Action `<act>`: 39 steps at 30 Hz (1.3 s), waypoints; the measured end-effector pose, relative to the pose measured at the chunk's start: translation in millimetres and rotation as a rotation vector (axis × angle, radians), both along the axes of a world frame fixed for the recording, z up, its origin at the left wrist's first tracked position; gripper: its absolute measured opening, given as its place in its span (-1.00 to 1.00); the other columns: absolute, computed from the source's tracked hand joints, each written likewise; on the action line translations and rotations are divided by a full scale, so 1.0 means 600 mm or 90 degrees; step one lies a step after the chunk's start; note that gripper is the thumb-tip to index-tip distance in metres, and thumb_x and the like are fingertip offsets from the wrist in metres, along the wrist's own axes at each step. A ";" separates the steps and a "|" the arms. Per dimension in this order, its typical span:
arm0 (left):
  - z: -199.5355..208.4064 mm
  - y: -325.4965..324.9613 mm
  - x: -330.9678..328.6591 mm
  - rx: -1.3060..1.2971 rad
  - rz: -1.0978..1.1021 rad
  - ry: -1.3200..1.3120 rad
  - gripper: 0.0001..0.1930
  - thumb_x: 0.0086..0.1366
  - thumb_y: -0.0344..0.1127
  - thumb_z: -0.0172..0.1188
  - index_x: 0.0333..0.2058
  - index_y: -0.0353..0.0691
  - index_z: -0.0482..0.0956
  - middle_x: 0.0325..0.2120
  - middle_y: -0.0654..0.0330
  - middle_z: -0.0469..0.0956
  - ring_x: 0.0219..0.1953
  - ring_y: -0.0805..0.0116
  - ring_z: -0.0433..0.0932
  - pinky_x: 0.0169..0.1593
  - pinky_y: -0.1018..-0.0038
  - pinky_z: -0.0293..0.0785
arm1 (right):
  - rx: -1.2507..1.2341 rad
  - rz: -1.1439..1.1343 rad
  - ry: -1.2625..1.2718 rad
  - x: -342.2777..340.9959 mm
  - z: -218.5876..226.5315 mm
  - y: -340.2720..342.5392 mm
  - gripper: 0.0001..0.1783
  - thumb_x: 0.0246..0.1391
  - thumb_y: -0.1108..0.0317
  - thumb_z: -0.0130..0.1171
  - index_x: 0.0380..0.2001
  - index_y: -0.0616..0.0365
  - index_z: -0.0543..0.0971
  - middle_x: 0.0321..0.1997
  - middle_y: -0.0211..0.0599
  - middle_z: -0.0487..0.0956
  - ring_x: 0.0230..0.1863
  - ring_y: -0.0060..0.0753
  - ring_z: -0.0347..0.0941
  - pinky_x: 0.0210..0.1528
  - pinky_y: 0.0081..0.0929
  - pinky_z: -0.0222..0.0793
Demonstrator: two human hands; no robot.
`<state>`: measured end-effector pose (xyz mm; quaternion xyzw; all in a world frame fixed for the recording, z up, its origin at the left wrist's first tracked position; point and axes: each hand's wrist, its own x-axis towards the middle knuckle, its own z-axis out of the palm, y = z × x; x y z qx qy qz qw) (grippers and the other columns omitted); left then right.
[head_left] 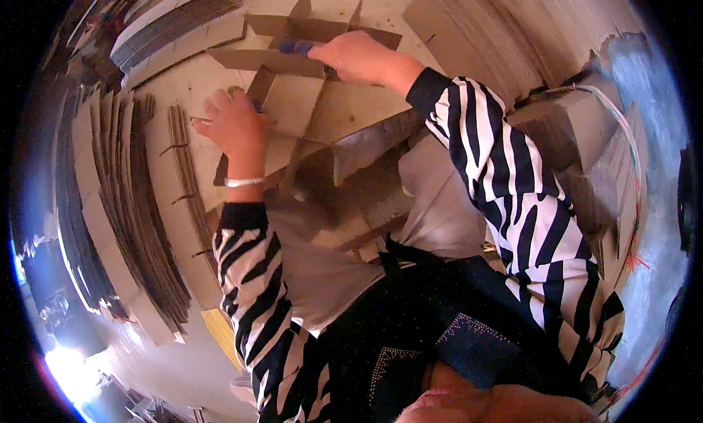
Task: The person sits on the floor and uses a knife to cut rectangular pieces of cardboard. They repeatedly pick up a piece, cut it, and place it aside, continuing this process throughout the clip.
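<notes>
A partly interlocked grid of brown cardboard divider strips (293, 97) stands on a pale wooden board (362, 101) in front of me. My right hand (359, 57) reaches over its far side, closed on a long crosswise cardboard strip (242, 59); a dark blue covering (294, 48) wraps one fingertip. On the grid's left side, my left hand (238, 123) straddles a strip, thumb to the right and fingers bent to the left. The palm hides most of that strip. Other strips stand upright beyond my right hand, crossing one another.
Slotted cardboard strips (121, 188) are stacked in rows at the left. More flat cardboard lies in a pile (179, 27) at the far left and another stack (476, 35) at the far right. A cable (622, 119) hangs along the blue surface at the right.
</notes>
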<state>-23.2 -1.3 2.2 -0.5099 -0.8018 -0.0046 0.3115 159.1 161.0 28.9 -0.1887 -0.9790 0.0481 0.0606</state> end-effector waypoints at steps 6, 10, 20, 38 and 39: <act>-0.003 0.004 0.114 -0.219 -0.170 -0.335 -0.84 0.04 -0.29 0.13 -0.35 -0.10 0.52 -0.38 0.02 0.60 -0.32 0.02 0.61 -0.07 -0.05 0.36 | -0.089 -0.049 0.063 0.002 -0.035 -0.011 -0.60 -0.10 0.49 0.06 -0.10 0.05 0.45 -0.39 -0.02 0.55 -0.26 0.12 0.50 -0.30 -0.01 0.37; -0.028 0.013 0.072 -0.220 -0.147 -0.421 -0.86 0.06 -0.36 0.08 -0.36 -0.17 0.50 -0.44 -0.05 0.60 -0.33 -0.04 0.60 -0.26 0.05 0.49 | -0.100 -0.057 0.056 -0.010 -0.029 -0.021 -0.63 -0.07 0.46 0.02 -0.10 0.05 0.46 -0.40 -0.02 0.55 -0.27 0.12 0.50 -0.30 0.01 0.36; 0.043 -0.013 0.007 0.019 -0.145 -0.500 -0.67 0.05 -0.32 0.07 -0.16 -0.16 0.59 -0.34 -0.02 0.61 -0.22 -0.05 0.58 -0.16 0.11 0.49 | -0.139 -0.208 0.071 0.025 -0.025 -0.002 -0.63 -0.09 0.39 0.01 -0.12 0.03 0.48 -0.32 -0.02 0.59 -0.20 0.10 0.50 -0.23 -0.05 0.39; -0.015 -0.006 -0.008 0.123 -0.331 -0.746 -0.30 0.01 -0.57 -0.04 0.23 -0.36 0.15 -0.23 -0.26 0.54 -0.11 -0.26 0.49 -0.03 0.12 0.43 | -0.174 -0.286 0.412 0.158 -0.090 0.086 -0.55 0.09 0.14 0.19 -0.03 0.22 0.50 -0.02 -0.01 0.54 0.00 -0.04 0.46 0.03 -0.22 0.34; 0.009 -0.020 -0.027 0.134 -0.285 -0.700 -0.33 0.02 -0.58 -0.04 0.20 -0.36 0.18 -0.22 -0.27 0.53 -0.11 -0.25 0.49 -0.06 0.10 0.43 | -0.091 -0.395 0.276 0.231 -0.116 0.133 -0.43 0.01 0.14 0.27 0.04 0.23 0.45 0.11 0.03 0.44 0.11 0.03 0.38 0.08 -0.18 0.32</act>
